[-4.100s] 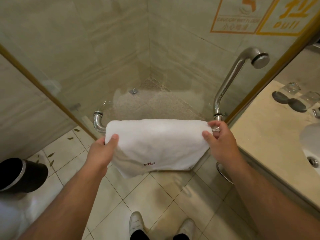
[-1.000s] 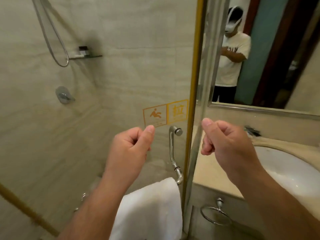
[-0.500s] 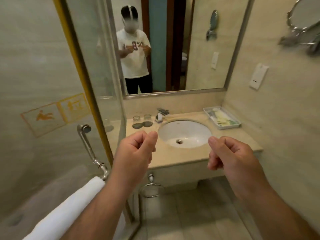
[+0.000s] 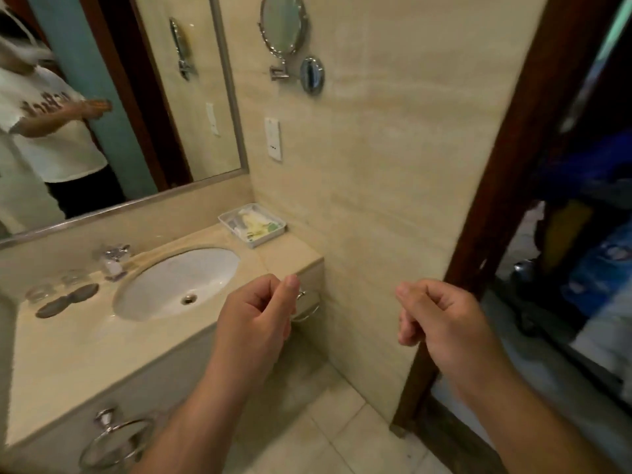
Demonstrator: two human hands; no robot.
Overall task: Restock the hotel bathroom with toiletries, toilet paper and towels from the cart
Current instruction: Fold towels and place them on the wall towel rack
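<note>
My left hand (image 4: pixel 254 313) and my right hand (image 4: pixel 441 316) are raised in front of me, fingers curled, holding nothing. A white tray of toiletries (image 4: pixel 252 224) sits at the back right corner of the beige vanity counter (image 4: pixel 61 347). Two chrome towel rings hang on the vanity front: one (image 4: pixel 116 439) at lower left, the other (image 4: pixel 306 306) partly hidden behind my left hand. Past the dark wooden door frame (image 4: pixel 506 206) on the right, the cart (image 4: pixel 595 268) shows blurred blue and white items.
A white sink (image 4: pixel 178 282) with a chrome tap (image 4: pixel 114 260) is set in the counter. Glasses on dark coasters (image 4: pixel 65 295) stand at its left. A wall mirror (image 4: pixel 113 97) and a round shaving mirror (image 4: pixel 284 25) hang above. Beige floor tiles (image 4: pixel 342 432) lie below.
The view has swung right, from the shower door and the hung towel to the vanity and the doorway. Both hands stay raised, curled and holding nothing.
</note>
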